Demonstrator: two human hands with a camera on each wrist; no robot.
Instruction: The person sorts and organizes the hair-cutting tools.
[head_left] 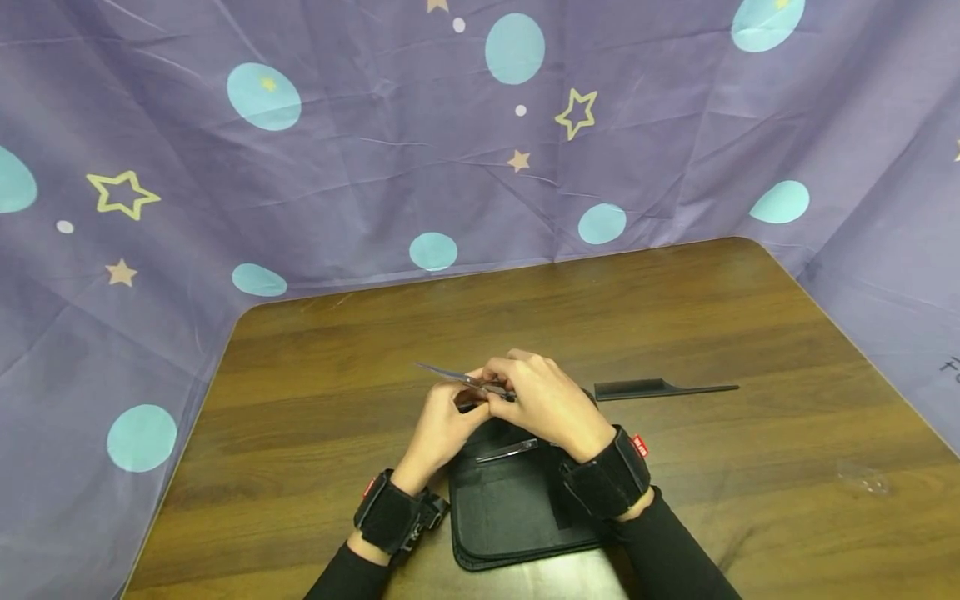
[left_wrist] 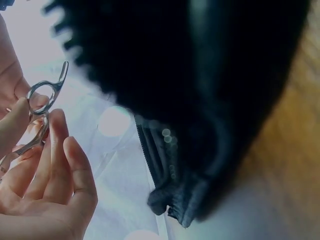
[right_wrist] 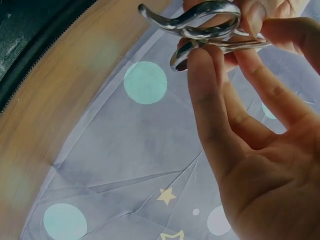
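Silver hair scissors (head_left: 447, 372) are held between both hands above a black zip case (head_left: 517, 521). My left hand (head_left: 442, 425) pinches them near the middle, with the blades pointing to the far left. The right hand (head_left: 546, 398) has its fingertips on the handle rings. In the left wrist view a curved finger rest (left_wrist: 63, 74) sticks up from one ring. From the right wrist, the scissors' handle (right_wrist: 200, 33) shows above the right fingers. On the case, below the hands, lies a slim shiny metal piece (head_left: 507, 451); its right end meets a dark part of the case.
A black tail comb (head_left: 633, 389) lies on the wooden table (head_left: 300, 467) to the right of the hands. Farther right is a small clear plastic piece (head_left: 862, 478). A purple patterned cloth (head_left: 360, 167) hangs behind the table and along its sides.
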